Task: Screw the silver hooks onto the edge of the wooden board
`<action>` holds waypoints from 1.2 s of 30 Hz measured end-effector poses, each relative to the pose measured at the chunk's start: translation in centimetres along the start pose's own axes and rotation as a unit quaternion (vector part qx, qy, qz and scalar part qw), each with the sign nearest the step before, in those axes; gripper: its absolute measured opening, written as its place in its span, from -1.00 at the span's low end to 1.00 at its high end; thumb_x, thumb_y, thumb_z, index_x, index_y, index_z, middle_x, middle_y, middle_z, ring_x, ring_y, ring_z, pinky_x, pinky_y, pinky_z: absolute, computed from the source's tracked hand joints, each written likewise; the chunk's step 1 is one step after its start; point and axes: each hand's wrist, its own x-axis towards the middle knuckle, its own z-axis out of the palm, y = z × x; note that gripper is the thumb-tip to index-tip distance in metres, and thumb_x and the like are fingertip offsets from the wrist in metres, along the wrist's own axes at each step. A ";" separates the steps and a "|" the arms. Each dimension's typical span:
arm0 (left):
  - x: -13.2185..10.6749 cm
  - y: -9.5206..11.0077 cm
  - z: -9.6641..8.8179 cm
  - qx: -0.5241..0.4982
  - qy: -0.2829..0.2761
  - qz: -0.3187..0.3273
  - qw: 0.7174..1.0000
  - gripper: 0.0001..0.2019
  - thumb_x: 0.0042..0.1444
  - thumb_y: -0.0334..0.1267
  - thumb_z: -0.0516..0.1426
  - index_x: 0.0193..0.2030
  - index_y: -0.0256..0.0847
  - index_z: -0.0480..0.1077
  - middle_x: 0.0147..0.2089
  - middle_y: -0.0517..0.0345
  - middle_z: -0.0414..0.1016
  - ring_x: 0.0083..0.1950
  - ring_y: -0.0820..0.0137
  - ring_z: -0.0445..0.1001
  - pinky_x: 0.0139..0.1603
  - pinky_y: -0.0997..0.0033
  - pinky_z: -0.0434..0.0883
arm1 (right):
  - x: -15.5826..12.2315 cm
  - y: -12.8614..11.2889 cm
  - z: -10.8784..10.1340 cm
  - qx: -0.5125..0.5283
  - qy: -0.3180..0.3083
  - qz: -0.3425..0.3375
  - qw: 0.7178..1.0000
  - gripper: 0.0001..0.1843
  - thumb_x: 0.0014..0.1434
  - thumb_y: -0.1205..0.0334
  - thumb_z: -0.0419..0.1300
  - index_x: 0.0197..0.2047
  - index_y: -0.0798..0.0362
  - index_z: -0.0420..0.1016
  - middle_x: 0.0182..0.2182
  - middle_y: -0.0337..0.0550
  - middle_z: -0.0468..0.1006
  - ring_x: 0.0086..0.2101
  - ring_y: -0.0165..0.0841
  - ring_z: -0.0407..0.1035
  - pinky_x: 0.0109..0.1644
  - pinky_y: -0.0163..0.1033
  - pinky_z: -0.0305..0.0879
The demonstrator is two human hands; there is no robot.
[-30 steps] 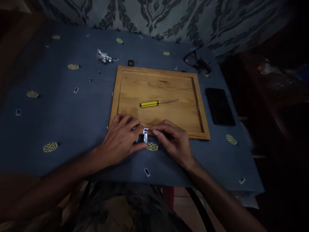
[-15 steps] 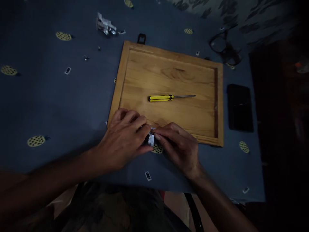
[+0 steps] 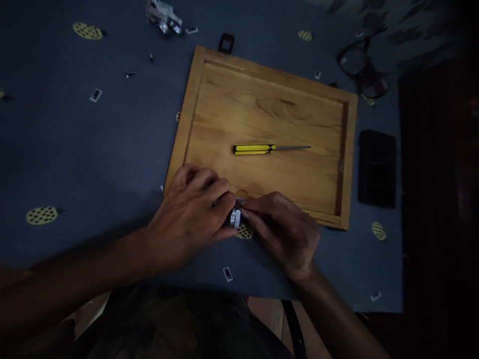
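My left hand [image 3: 190,214] and my right hand [image 3: 284,229] meet at the near edge of a wooden tray [image 3: 194,99]. Both are closed round a small shiny metal part [image 3: 235,218] held between their fingertips, just above the blue cloth. Most of the part is hidden by my fingers. A yellow-handled screwdriver [image 3: 258,148] lies flat in the middle of the tray, its shaft pointing right.
A blue patterned cloth [image 3: 93,159] covers the table. Another metal part [image 3: 164,15] and small screws [image 3: 130,74] lie at the far left. Glasses [image 3: 361,70] rest at the far right, and a black phone [image 3: 377,168] lies right of the tray.
My view has tilted down and moved closer, so the tray looks larger. My hands have closed in more tightly on the metal part at the same spot.
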 end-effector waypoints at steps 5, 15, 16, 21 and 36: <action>0.0 0.1 0.1 -0.002 0.000 -0.004 1.000 -0.69 0.24 -0.07 0.35 -0.13 -0.32 0.55 -0.13 0.03 0.58 -0.03 0.13 0.46 0.07 0.02 0.32 | -0.4 0.3 0.1 0.022 0.001 0.004 1.000 -0.78 0.32 0.43 0.31 -0.05 -0.04 0.68 -0.31 -0.24 0.65 -0.34 -0.42 0.57 -0.27 -0.35 0.53; 0.0 0.2 0.1 0.011 -0.018 -0.011 1.000 -0.75 0.32 -0.06 0.28 -0.14 -0.23 0.53 -0.12 0.07 0.58 -0.01 0.16 0.47 0.06 0.03 0.33 | -0.6 0.2 -0.1 0.032 -0.022 0.007 0.999 -0.66 0.33 0.46 0.27 0.04 -0.13 0.68 -0.24 -0.22 0.68 -0.29 -0.39 0.60 -0.24 -0.32 0.56; 0.0 0.2 0.1 0.012 -0.016 -0.013 1.000 -0.75 0.31 -0.05 0.29 -0.15 -0.22 0.53 -0.12 0.07 0.58 -0.01 0.16 0.47 0.06 0.03 0.33 | -0.6 0.1 -0.1 0.031 -0.023 0.007 0.999 -0.67 0.33 0.46 0.27 0.03 -0.11 0.68 -0.23 -0.21 0.68 -0.28 -0.38 0.60 -0.23 -0.32 0.56; 0.0 0.2 0.2 0.019 -0.014 -0.014 1.000 -0.73 0.25 -0.01 0.33 -0.17 -0.19 0.53 -0.13 0.09 0.59 -0.02 0.15 0.50 0.09 0.01 0.36 | -0.6 0.1 -0.2 0.023 -0.024 0.006 0.999 -0.71 0.34 0.47 0.27 0.01 -0.06 0.66 -0.23 -0.21 0.67 -0.27 -0.40 0.60 -0.22 -0.32 0.57; 0.0 0.1 0.0 0.049 0.013 0.005 0.999 -0.72 0.20 0.00 0.36 -0.16 -0.15 0.52 -0.14 0.15 0.57 -0.04 0.20 0.49 0.06 0.09 0.35 | -2.0 -1.0 -1.3 -0.029 -0.040 -0.074 0.996 -0.86 0.37 0.39 0.21 -0.05 -0.01 0.51 -0.34 -0.25 0.61 -0.44 -0.41 0.51 -0.40 -0.30 0.46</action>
